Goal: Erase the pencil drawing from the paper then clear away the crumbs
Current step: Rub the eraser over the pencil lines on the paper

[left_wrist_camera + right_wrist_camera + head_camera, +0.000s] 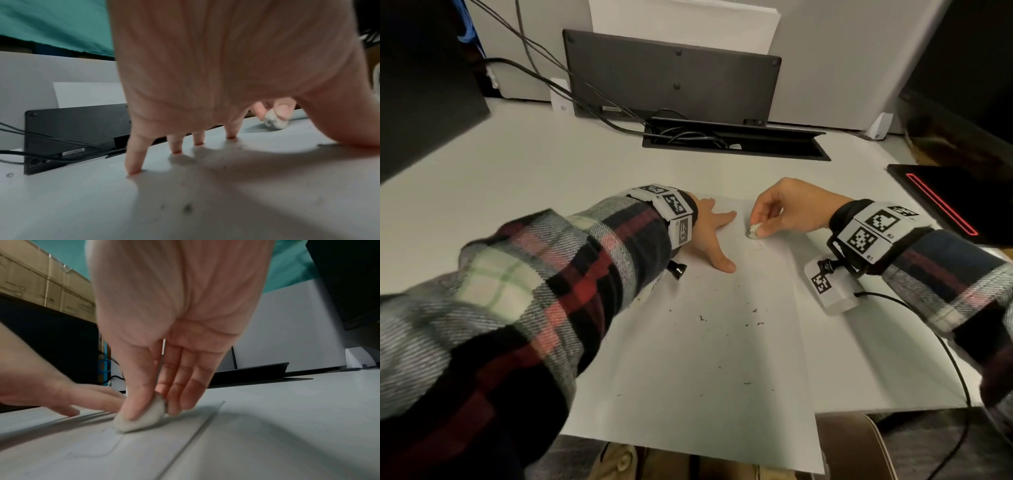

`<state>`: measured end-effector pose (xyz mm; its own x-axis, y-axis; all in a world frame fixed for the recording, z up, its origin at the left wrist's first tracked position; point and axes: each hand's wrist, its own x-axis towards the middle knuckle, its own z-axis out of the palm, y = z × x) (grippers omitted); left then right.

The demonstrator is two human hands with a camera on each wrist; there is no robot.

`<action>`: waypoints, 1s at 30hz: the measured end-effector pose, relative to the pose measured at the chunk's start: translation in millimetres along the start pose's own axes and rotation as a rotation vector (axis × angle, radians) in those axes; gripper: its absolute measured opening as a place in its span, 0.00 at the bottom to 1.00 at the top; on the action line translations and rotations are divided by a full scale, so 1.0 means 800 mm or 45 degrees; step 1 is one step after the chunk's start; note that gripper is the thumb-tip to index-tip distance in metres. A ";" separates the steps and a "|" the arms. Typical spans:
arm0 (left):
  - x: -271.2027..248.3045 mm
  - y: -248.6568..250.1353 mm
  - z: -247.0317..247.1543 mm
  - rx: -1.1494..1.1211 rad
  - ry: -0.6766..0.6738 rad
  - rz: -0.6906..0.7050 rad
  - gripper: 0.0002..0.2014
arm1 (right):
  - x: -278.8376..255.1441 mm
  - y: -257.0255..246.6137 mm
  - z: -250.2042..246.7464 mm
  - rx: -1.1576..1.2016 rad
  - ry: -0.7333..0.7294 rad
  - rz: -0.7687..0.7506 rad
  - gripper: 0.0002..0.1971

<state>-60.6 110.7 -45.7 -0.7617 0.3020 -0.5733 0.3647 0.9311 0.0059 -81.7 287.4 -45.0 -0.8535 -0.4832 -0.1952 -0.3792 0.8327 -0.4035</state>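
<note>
A white sheet of paper (705, 359) lies on the desk and overhangs its front edge. My right hand (784, 212) pinches a small grey-white eraser (754, 230) between thumb and fingers and presses it on the paper's far part, over a faint pencil line (111, 449). The eraser (141, 417) touches the sheet in the right wrist view, and the eraser (275, 122) also shows past my left palm. My left hand (714, 236) lies spread with straight fingers, fingertips (134, 170) pressing the paper down just left of the eraser. Dark crumbs (722, 318) are scattered over the sheet's middle.
A dark flat device (671, 78) leans against the back wall, with cables running into an open cable tray (736, 144). A black item with a red line (948, 202) lies at the right. A dark monitor (417, 85) stands at the left.
</note>
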 end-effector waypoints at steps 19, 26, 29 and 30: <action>0.010 0.021 0.006 -0.058 0.069 -0.073 0.55 | -0.003 -0.003 0.000 -0.096 -0.094 -0.075 0.06; 0.010 0.024 0.005 -0.035 0.069 -0.097 0.56 | 0.015 -0.003 -0.003 -0.224 -0.042 -0.069 0.05; 0.006 0.027 0.004 0.001 0.083 -0.103 0.54 | -0.004 0.002 0.001 -0.166 -0.110 -0.071 0.05; 0.003 0.028 0.004 0.012 0.104 -0.096 0.53 | -0.005 0.002 0.002 -0.175 -0.111 -0.082 0.06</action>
<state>-52.7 131.8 -49.7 -0.8282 0.2474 -0.5029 0.3096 0.9499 -0.0426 -78.6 289.8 -46.0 -0.7938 -0.5535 -0.2520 -0.4826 0.8254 -0.2929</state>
